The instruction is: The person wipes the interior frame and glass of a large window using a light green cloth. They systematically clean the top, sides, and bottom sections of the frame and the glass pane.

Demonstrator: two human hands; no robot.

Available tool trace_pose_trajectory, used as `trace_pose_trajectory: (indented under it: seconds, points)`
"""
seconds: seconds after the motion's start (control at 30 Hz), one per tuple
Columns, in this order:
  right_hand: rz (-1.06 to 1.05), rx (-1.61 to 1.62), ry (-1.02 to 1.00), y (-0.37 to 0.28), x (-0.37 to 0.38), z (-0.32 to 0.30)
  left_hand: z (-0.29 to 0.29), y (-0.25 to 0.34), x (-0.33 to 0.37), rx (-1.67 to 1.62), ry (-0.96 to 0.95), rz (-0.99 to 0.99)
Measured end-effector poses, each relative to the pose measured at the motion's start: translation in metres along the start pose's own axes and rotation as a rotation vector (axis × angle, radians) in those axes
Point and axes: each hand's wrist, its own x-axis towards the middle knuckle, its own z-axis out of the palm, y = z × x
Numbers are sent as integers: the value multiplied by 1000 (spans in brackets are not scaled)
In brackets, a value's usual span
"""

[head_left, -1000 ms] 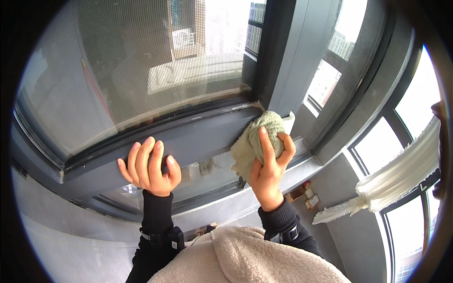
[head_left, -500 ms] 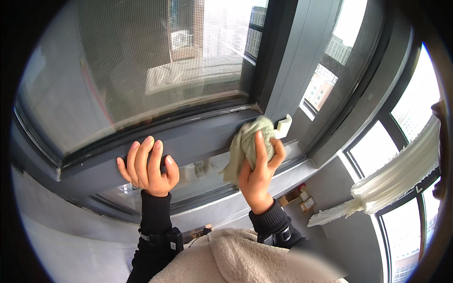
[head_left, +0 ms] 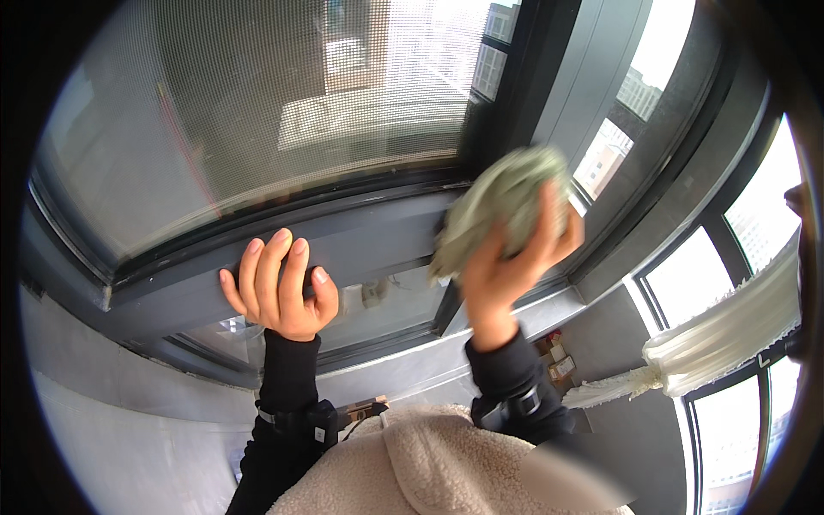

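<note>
My left hand (head_left: 283,287) rests with its fingers spread on the grey window frame (head_left: 360,227), below the screened window pane (head_left: 283,112). Nothing is in that hand. A crumpled pale green cloth (head_left: 506,197) is gripped in my right hand (head_left: 519,262), which is slightly blurred. The cloth is at the right corner of the frame, in front of the upright post (head_left: 592,60); whether it touches the post I cannot tell. The cloth's lower end hangs loose beside my wrist.
A tied white curtain (head_left: 721,318) hangs at the right by other windows (head_left: 695,275). Small boxes (head_left: 560,362) stand low behind my right forearm. A lower glass pane (head_left: 386,305) lies beneath the frame.
My right hand has moved up and to the right with the cloth, from the frame's lower bar toward the post. The white window handle is now hidden. My left hand stays on the frame.
</note>
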Motion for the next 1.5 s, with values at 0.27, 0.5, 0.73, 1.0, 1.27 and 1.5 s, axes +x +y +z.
trace_pose_trajectory:
  seconds: [0.27,0.5,0.73,1.0,1.27,1.5]
  points:
    - [-355,338,-528,-43,-82,-2,-9,-2,-1,-41,-91,-25]
    - [53,59,-209,3,-56,-27,-51,-58,21,121,101,-268]
    - [83,100,-257,-27,-59,-12,-44,-84,21,188,100,-122]
    - [-325,333,-454,-56,-51,1,-55,-96,17,329,5,-22]
    - [114,47,-189,-20,-50,-15,-53,-97,18,317,34,28]
    - [-322,338,-363,-114,-50,29,-56,-102,11,280,-14,-28]
